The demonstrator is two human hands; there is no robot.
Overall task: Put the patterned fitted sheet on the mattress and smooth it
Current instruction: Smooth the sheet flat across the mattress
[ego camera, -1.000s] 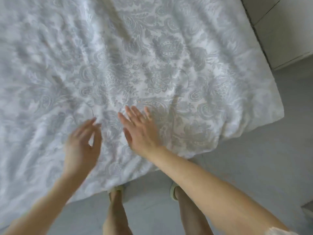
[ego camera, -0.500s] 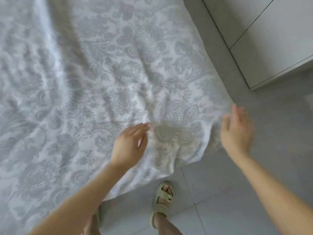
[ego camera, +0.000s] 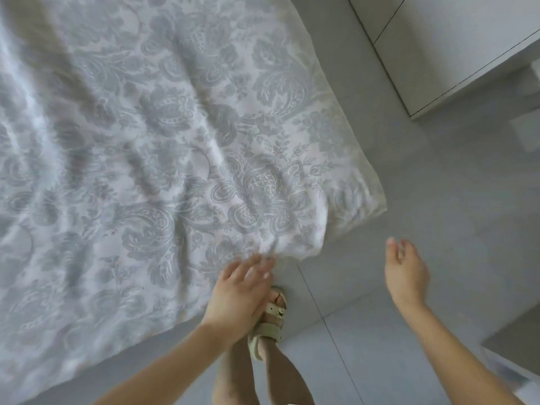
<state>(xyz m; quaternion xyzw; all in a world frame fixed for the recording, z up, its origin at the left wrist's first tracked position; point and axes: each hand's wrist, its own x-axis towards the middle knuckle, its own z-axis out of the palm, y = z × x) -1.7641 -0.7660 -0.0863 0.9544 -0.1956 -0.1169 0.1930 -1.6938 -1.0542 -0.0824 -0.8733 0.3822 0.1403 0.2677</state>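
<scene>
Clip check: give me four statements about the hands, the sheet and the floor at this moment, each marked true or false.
1. The left hand is at the near edge of the sheet, fingers extended. True.
2. The right hand grips the sheet's corner. False: it is open above the floor, holding nothing.
3. The sheet lies smooth, without wrinkles. False: ripples run across it.
4. A sandal stands on the floor beside the bed. True.

White sheet [ego camera: 163, 147] with grey damask florals, pale grey floor tiles [ego camera: 438, 217], beige sandal [ego camera: 270, 323]
</scene>
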